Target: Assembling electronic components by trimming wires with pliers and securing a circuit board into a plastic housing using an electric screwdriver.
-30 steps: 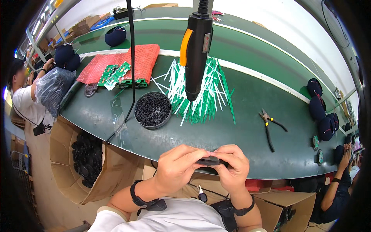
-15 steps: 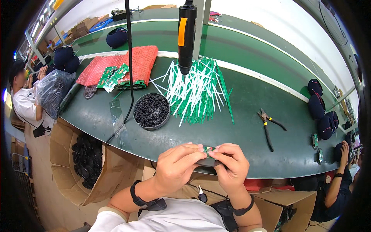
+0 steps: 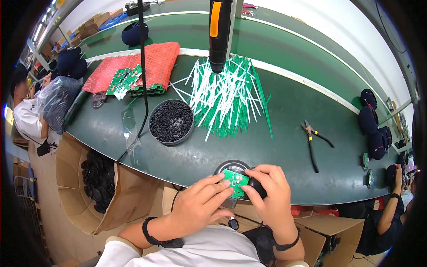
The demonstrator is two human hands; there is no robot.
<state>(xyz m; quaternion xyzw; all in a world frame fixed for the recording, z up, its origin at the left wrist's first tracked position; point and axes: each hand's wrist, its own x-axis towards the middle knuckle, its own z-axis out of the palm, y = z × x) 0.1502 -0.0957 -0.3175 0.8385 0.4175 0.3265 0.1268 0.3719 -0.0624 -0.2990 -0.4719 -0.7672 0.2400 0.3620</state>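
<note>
A green circuit board (image 3: 235,181) with small pale parts lies tilted between my hands near the table's front edge. My left hand (image 3: 198,202) rests its outstretched fingertips on the board's left side, thumb held apart below. With thumb and forefinger, my right hand (image 3: 272,191) grips the board's right edge. Inside that hand sits a dark rounded piece (image 3: 258,187), partly hidden by the fingers. Just behind the board is a black round housing (image 3: 232,166), its lower part covered by the board. A grey boxy part below is mostly hidden.
A round tin of black screws (image 3: 171,122) stands left of white and green strips (image 3: 227,100). An electric screwdriver (image 3: 219,38) hangs above. Pliers (image 3: 311,142) lie right; circuit boards and red bubble wrap (image 3: 162,64) lie left. Cardboard boxes (image 3: 129,200) flank me. Other people work at both sides.
The board has turned flatter and more of its face shows. My left fingers have loosened from a pinch to lie along it. The black housing now shows behind it.
</note>
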